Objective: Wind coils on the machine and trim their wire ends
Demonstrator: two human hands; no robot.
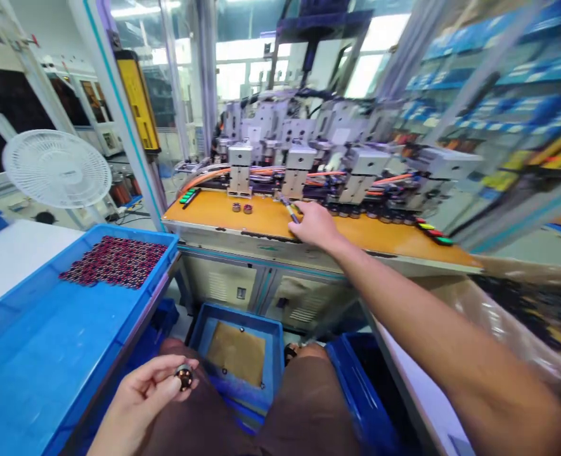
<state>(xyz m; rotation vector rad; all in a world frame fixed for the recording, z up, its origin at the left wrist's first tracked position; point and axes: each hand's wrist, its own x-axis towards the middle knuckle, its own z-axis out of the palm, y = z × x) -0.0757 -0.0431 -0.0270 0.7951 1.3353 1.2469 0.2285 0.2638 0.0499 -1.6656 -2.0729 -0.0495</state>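
My left hand [149, 387] is low over my lap, fingers pinched on a small round dark part with copper windings [184, 377]. My right hand [314, 225] reaches out over the orange machine table [265, 218], closed on a thin tweezer-like tool [291, 211] whose tip points toward the fixtures of the grey machine [303, 158]. Two small ring parts [242, 208] lie on the orange table left of that hand.
A blue tray [47, 335] at my left holds several dark red round parts [113, 261] packed together. A white fan [56, 169] stands behind it. A blue bin [235, 348] sits on the floor between my knees. Coloured buttons [433, 232] line the table's right end.
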